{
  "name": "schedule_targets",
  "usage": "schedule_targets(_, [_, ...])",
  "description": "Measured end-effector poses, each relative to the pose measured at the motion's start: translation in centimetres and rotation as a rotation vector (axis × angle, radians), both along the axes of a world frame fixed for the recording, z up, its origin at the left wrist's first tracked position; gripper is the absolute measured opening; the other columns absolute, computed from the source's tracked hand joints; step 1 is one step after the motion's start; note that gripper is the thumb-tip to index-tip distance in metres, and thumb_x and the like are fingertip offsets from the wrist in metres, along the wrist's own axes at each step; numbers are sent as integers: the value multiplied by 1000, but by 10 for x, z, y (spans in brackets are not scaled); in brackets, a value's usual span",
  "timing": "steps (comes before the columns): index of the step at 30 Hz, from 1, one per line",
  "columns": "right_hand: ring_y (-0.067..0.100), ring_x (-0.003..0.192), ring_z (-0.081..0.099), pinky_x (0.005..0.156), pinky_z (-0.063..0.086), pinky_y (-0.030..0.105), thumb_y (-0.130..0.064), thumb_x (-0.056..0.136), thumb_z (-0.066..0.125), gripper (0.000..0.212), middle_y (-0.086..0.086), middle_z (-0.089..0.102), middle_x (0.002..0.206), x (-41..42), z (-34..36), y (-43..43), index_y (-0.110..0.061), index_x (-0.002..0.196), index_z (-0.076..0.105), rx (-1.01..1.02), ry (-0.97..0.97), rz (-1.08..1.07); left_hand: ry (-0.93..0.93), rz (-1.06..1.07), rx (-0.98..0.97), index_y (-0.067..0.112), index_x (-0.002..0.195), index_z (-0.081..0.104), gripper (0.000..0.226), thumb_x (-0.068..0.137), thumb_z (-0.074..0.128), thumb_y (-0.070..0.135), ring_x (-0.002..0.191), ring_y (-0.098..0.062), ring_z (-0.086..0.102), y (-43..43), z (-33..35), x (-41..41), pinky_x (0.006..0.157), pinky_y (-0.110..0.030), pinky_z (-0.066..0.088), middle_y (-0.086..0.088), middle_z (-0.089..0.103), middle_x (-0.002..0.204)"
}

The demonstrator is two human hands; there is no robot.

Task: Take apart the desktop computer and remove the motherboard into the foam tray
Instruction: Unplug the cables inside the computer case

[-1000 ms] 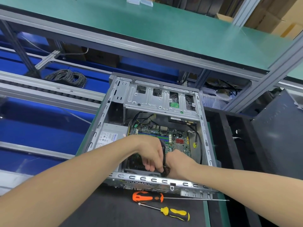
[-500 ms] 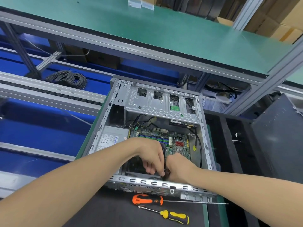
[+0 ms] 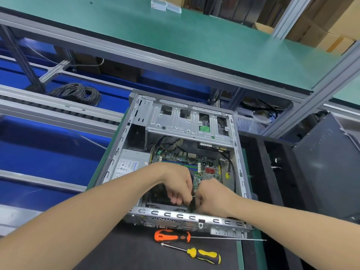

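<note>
Black bench mat (image 3: 136, 256) beneath open computer case (image 3: 165, 213), green shelf (image 3: 194, 39) above

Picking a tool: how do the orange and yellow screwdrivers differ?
The orange screwdriver has a longer shaft than the yellow screwdriver. The orange one's tip points right, the yellow one's left. The orange one lies nearer the computer case than the yellow. Both lie untouched on the dark mat.
</note>
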State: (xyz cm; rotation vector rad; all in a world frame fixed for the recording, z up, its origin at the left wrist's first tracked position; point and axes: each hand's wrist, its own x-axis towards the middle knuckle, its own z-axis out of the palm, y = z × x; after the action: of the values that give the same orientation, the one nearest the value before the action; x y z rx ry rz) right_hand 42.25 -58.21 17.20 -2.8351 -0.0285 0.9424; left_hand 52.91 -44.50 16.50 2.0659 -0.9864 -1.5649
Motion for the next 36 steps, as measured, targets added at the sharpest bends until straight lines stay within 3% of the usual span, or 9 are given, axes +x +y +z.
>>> schedule_targets(3, [15, 71, 67, 62, 49, 21, -21, 80, 80, 9, -4, 71, 70, 5, 12, 6, -14, 79, 76, 82, -69, -74, -36, -13, 32, 11, 80, 66, 6, 86, 68, 12, 58, -14, 69, 4, 7, 3, 57, -23, 56, -2, 73, 67])
schedule_targets(6, [-1, 66, 65, 72, 54, 17, -23, 81, 84, 9, -9, 74, 73, 9, 27, 0, -23, 87, 76, 139, -52, -143, -183, 56, 45, 4, 91, 68, 10, 88, 65, 14, 62, -19, 75, 6, 14, 2, 55, -25, 58, -3, 76, 68])
schedule_targets(10, [1, 72, 65, 62, 45, 12, -19, 88, 69, 20, -10, 76, 85, 13, 50, -9, -25, 106, 74, 242, -238, -258, -295, 265, -86, 8, 93, 69, 8, 89, 61, 8, 61, -17, 75, 7, 27, -1, 53, -23, 58, -7, 77, 73])
schedule_targets(16, [10, 66, 72, 59, 48, 25, -23, 93, 66, 8, -4, 74, 77, -3, 77, 4, -31, 93, 68, 485, -497, -349, -445, 492, -350, 16, 102, 66, 21, 88, 56, 5, 60, -15, 75, 11, 51, -27, 56, -30, 62, -5, 76, 85])
schedule_targets(21, [9, 52, 70, 46, 50, 25, -24, 94, 65, 3, -1, 74, 72, -41, 89, 18, -25, 92, 62, 655, -553, -343, -596, 727, -491, 28, 88, 68, 20, 85, 59, 10, 58, -9, 71, 29, 69, -71, 62, -36, 63, 6, 75, 72])
schedule_targets(25, [19, 57, 73, 51, 58, 33, -24, 95, 68, 9, 3, 75, 71, -80, 95, 22, -17, 90, 66, 761, -527, -301, -666, 959, -606, 30, 85, 68, 20, 89, 57, 14, 51, -16, 69, 46, 77, -118, 47, -33, 55, 7, 71, 67])
schedule_targets(30, [25, 63, 77, 57, 63, 39, -18, 97, 64, 15, 7, 76, 70, -129, 81, 37, -8, 87, 69, 875, -409, -255, -550, 1165, -868, 22, 65, 67, 24, 74, 47, 12, 34, -25, 52, 80, 61, -183, 37, -22, 35, -11, 65, 56])
schedule_targets(33, [15, 63, 75, 65, 65, 41, -25, 97, 63, 20, 0, 76, 68, -146, 61, 46, -14, 85, 74, 710, -402, -116, -542, 1122, -750, 19, 57, 69, 23, 69, 50, 14, 40, -25, 59, 98, 26, -216, 44, -26, 45, -9, 66, 52])
schedule_targets(36, [17, 75, 69, 74, 59, 41, -31, 98, 60, 22, -4, 75, 77, -153, 31, 53, -21, 90, 78, 452, -443, 21, -607, 1073, -338, 25, 65, 75, 20, 78, 60, 25, 70, -13, 71, 106, -23, -224, 72, -34, 57, 4, 73, 64])
